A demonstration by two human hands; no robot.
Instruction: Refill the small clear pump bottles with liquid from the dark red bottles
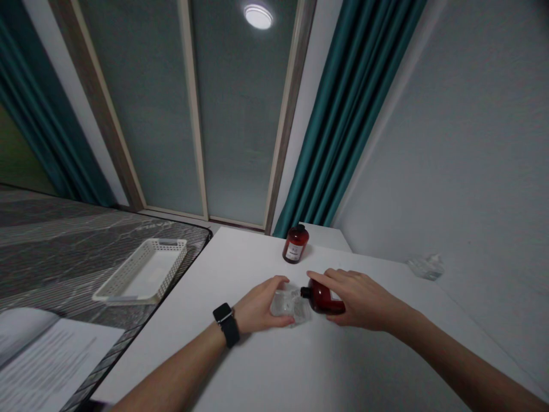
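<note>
My left hand (257, 308), with a black watch on the wrist, is wrapped round a clear cup (285, 304) on the white table. In my right hand (362, 298) is a dark red-brown bottle (321, 297), tipped nearly onto its side. Its narrow black neck points left, at the cup's rim. Whether liquid is flowing out cannot be made out. Behind both hands a second red-brown bottle (293, 252), with a pale label and a black top, stands upright.
The white table (257, 372) runs along the wall. Crumpled clear plastic (426, 266) lies by the wall at right. Left of the table are a white basket (124, 296) and an open book (51, 360) on a grey patterned surface. Teal curtains (338, 114) hang behind.
</note>
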